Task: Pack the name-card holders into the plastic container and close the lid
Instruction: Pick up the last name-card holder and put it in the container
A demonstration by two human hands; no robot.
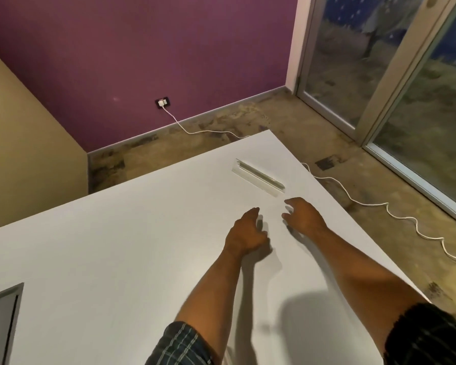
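Observation:
A clear acrylic name-card holder (258, 177) lies on the white table (116, 233) near its far right corner. My right hand (302, 215) hovers just below the holder's near end, fingers curled and apart, holding nothing. My left hand (248, 231) is a little to the left and nearer to me, fingers loosely spread, also holding nothing. Neither hand touches the holder. No plastic container is in view.
A grey panel (3, 317) sits at the table's near left edge. A white cable (366, 204) runs across the floor from a wall socket (164, 103) past the table's right edge. Glass doors stand at the right.

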